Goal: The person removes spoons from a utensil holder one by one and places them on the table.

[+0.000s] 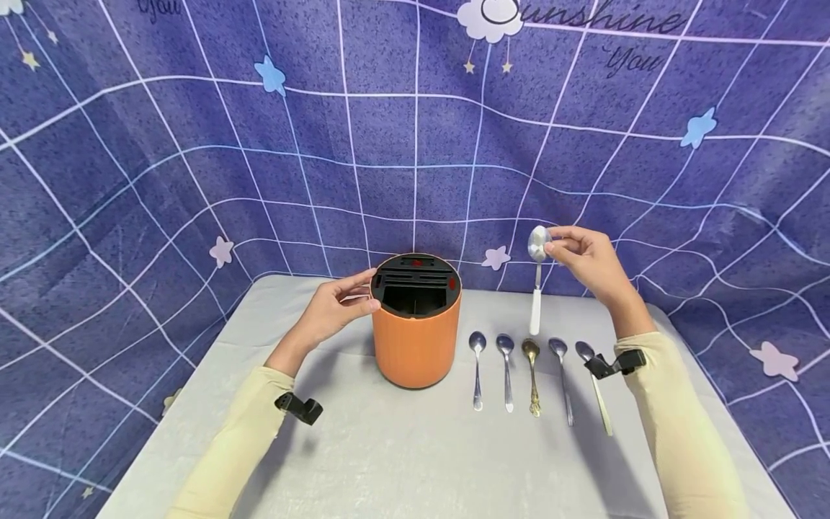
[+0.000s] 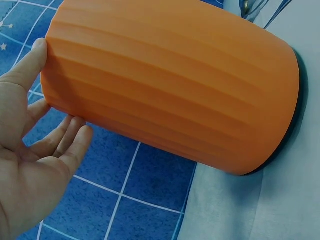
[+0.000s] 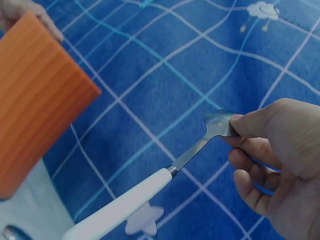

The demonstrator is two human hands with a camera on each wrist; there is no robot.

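Note:
A spoon with a white handle [image 1: 535,311] hangs handle-down from my right hand [image 1: 586,261], which pinches its metal bowl [image 3: 218,120] between thumb and fingers. It is raised above the back of the table, right of an orange ribbed utensil holder [image 1: 415,349]. The holder stands upright, with a black slotted insert [image 1: 415,280] in its top. My left hand [image 1: 340,299] touches the holder's upper left side, thumb and index finger spread at the rim. Its other fingers are loosely extended beside the orange wall [image 2: 165,85].
Several spoons lie in a row right of the holder: silver ones [image 1: 478,360], a gold-coloured one [image 1: 533,375] in the middle, and one with a pale handle [image 1: 599,400] under the right forearm. A purple grid-patterned cloth [image 1: 415,187] hangs behind the grey-white table [image 1: 402,454].

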